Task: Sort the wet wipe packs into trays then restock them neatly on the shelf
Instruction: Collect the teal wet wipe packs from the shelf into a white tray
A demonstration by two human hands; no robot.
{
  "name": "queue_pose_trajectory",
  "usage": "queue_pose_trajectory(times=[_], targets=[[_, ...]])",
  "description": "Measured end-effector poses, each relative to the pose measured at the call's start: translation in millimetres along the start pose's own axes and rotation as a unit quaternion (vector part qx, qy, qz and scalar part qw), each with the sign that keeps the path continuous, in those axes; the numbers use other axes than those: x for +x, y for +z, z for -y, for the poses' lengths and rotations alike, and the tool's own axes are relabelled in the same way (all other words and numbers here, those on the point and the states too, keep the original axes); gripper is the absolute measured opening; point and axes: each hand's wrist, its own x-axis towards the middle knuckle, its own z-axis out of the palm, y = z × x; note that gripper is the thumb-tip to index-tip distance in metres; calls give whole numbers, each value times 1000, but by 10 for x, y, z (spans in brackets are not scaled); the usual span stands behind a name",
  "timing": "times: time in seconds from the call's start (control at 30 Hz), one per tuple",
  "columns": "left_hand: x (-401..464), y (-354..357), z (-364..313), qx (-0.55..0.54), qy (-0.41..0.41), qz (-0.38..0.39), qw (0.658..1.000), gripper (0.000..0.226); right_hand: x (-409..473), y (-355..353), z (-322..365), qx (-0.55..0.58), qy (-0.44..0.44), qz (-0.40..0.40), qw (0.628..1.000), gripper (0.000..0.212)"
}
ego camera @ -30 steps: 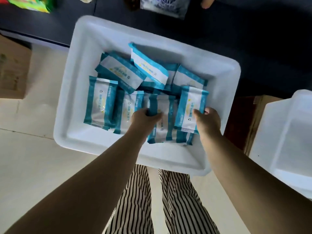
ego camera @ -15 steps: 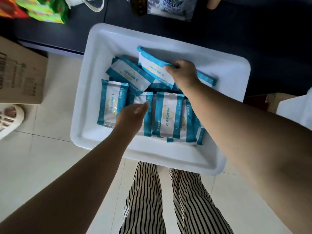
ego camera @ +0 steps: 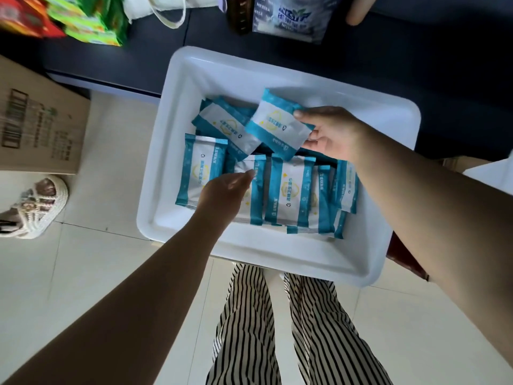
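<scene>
A white plastic tray (ego camera: 283,254) sits in front of me, holding several teal-and-white wet wipe packs. My right hand (ego camera: 333,132) pinches one pack (ego camera: 274,126) by its right end and holds it lifted and tilted above the others near the tray's back. A row of packs (ego camera: 288,193) lies side by side along the front half. My left hand (ego camera: 224,193) rests with relaxed fingers on a pack (ego camera: 249,187) in that row. Another pack (ego camera: 224,126) lies skewed at the back left.
A dark shelf (ego camera: 138,62) runs along the back with colourful snack bags (ego camera: 83,26) and a blue bag (ego camera: 294,15). A cardboard box (ego camera: 36,120) stands on the floor at left, with a sandalled foot (ego camera: 36,207) next to it. A second white tray's (ego camera: 491,173) corner shows at right.
My right hand left the front row, reached to the back of the tray and picked up a tilted pack. My left hand let go of its pack and now lies flat on the row.
</scene>
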Motion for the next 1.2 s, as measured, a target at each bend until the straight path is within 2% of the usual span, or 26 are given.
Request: queue_pose_trajectory(times=[0.1,0.17,0.33,0.53,0.67,0.73,0.8,0.87,0.93,1.03,1.07,1.13,1.2], targets=[[-6,-64,65,1,0,2,1000,35,61,9,-84,-70,4,-104,992,26],[-39,-126,72,2,0,0,1000,38,71,-15,-103,-78,-16,-164,983,32],[-248,-337,-123,17,21,-4,1000,44,-308,-98,-2,-170,-96,-244,950,30],[-680,-848,-932,84,136,-40,986,36,-1207,-68,474,-238,-157,-230,930,27],[-1036,-1237,-1507,158,236,-56,957,40,-1957,4,980,-302,-227,-211,901,29],[-1219,-1413,-1800,213,273,-43,937,43,-2363,29,1274,-364,-262,-205,870,32],[-1420,-1605,-2119,248,341,-59,905,49,-2796,22,1591,-433,-296,-224,821,35],[-1636,-1813,-2480,265,428,-109,857,54,-3205,0,1908,-479,-345,-254,766,35],[-1886,-2030,-2822,322,462,-126,816,51,-3564,-13,2194,-504,-406,-280,709,34],[-2325,-2342,-3290,339,552,-183,739,73,-4108,-18,2604,-523,-474,-317,634,31],[-2441,-2430,-3408,339,574,-206,717,72,-4261,-19,2722,-528,-491,-326,611,30],[-2759,-2580,-3642,357,569,-246,699,64,-4583,-32,2948,-522,-534,-341,571,33],[-3018,-2721,-3807,356,581,-291,672,65,-4850,-41,3150,-505,-575,-349,540,35]])
